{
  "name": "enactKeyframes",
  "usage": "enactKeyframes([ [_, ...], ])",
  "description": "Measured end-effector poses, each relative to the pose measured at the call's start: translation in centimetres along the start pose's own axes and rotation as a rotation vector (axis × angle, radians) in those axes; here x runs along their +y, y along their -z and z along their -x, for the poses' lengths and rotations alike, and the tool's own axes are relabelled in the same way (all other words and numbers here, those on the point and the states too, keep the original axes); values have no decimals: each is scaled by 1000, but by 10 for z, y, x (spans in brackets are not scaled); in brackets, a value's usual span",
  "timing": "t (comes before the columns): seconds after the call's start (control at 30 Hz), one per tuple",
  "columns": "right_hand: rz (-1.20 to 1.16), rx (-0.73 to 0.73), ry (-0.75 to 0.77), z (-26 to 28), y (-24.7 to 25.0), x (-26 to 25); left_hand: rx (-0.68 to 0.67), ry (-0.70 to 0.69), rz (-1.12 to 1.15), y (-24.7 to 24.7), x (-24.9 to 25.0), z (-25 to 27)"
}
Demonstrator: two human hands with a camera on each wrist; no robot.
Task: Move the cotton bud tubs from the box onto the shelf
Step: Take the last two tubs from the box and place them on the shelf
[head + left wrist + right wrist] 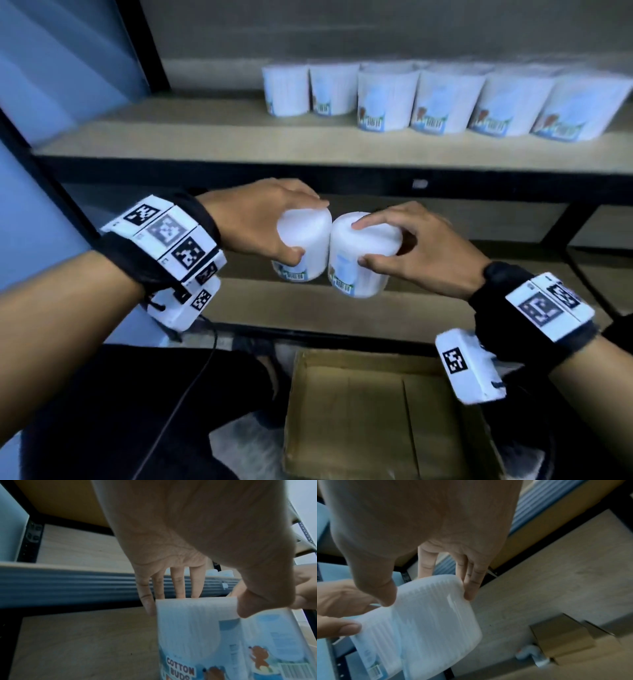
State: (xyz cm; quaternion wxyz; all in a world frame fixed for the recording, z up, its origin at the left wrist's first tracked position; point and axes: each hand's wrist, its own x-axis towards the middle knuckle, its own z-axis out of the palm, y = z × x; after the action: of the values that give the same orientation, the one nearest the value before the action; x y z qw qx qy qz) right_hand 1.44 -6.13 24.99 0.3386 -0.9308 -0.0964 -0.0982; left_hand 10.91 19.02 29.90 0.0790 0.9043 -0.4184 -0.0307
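each cotton bud tub is a white ribbed cylinder with a blue printed label and barcode. the left hand grips the left tub and the right hand grips the right tub, the two touching in mid-air above the cardboard box. six tubs in the front shelf row stand at the right of the shelf, with bare board to their left.

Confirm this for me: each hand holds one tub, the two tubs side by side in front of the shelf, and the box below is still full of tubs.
One thing is wrong: the box is not full. The head view shows only bare cardboard inside it, no tubs. The rest stands: the left hand holds one tub, the right hand holds the other tub, side by side in front of the shelf.
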Motion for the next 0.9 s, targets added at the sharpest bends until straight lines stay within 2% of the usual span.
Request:
enactKeyframes([
  [0.1,17,42,75,-12,18,-19,29,8,-19,28,0,8],
  [0.43,18,58,150,-43,61,-66,141,19,-127,100,6,25],
  [0.57,23,80,153,-55,72,-81,152,20,-163,120,4,26],
  [0.9,50,113,151,-88,88,-99,146,122,-207,150,-12,16],
])
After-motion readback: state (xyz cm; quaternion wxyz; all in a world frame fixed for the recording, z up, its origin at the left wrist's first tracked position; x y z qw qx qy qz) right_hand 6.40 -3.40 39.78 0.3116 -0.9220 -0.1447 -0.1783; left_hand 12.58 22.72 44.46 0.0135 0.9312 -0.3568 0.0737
